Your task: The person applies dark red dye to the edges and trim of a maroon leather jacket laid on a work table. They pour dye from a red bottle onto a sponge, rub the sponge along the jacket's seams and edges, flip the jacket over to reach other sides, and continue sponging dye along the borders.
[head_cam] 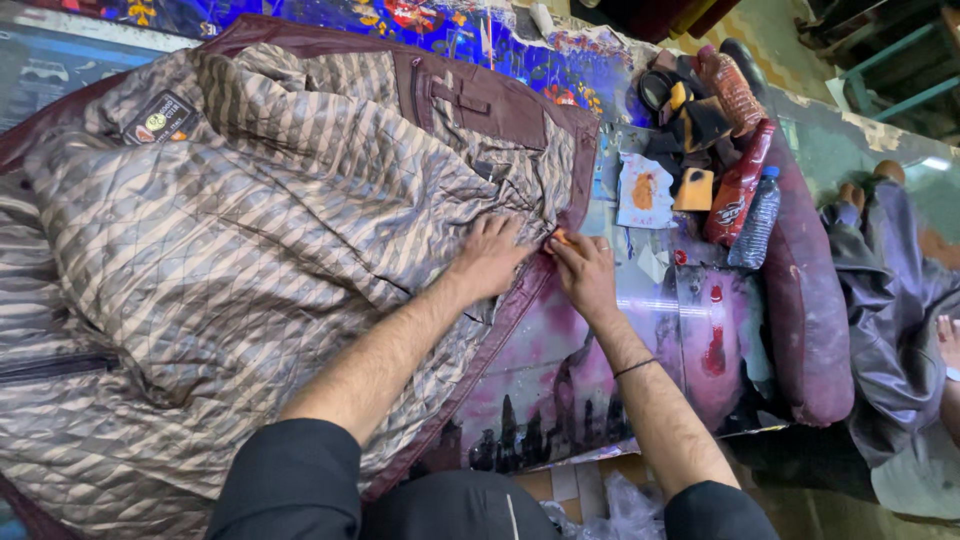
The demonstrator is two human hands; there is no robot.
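**A:** What is the person working on?

**B:** A maroon leather jacket [300,250] is lying opened flat, its striped quilted lining [230,240] facing up, on a paint-stained work surface [600,350]. I'm taking the jacket as my landmark. Its long axis is running from the person's body away toward the collar at the far end.

**A:** Where are the hands?

**B:** Both are sitting together at the jacket's right front edge [545,262]. The left hand [490,255] is lying flat on the lining just inside that edge, fingers spread and pressing down, gripping nothing. The right hand [583,270] is resting just outside it, fingertips pinched on a small orange object [560,238] that is touching the leather trim. I cannot tell what that object is. The two hands are nearly touching, and the right one is nearer the trim.

**A:** Any containers?

**B:** Beyond the jacket's right side, a clear plastic bottle [758,220] with a blue cap and a red bottle [738,185] are lying side by side. The red one is looking full of red liquid; what the clear one is holding I cannot tell. A yellow sponge [694,188] is lying beside them.
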